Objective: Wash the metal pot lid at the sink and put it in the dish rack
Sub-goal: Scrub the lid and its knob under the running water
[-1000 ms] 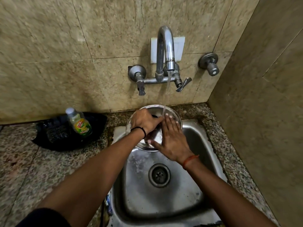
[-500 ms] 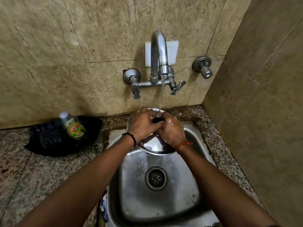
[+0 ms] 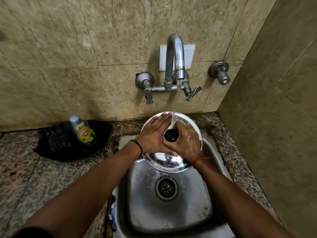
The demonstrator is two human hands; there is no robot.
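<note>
The round metal pot lid (image 3: 169, 162) is held over the back of the steel sink (image 3: 145, 203), top side up, with its black knob (image 3: 171, 135) showing. Water from the tap (image 3: 175, 54) falls onto the lid's far part. My left hand (image 3: 152, 136) lies flat on the lid's left half, fingers stretched toward the stream. My right hand (image 3: 186, 143) is wet and curls around the knob from the right. Both hands cover much of the lid. No dish rack is in view.
A green-labelled dish soap bottle (image 3: 84, 132) stands on a black bag (image 3: 56, 143) on the granite counter (image 3: 25, 177) left of the sink. The drain (image 3: 166, 188) sits below the lid. A wall valve (image 3: 220, 72) and a tiled side wall close in on the right.
The lid has turned from its hollow side to knob side up. My left hand went from gripping the rim to lying flat on top, and my right hand closed around the knob.
</note>
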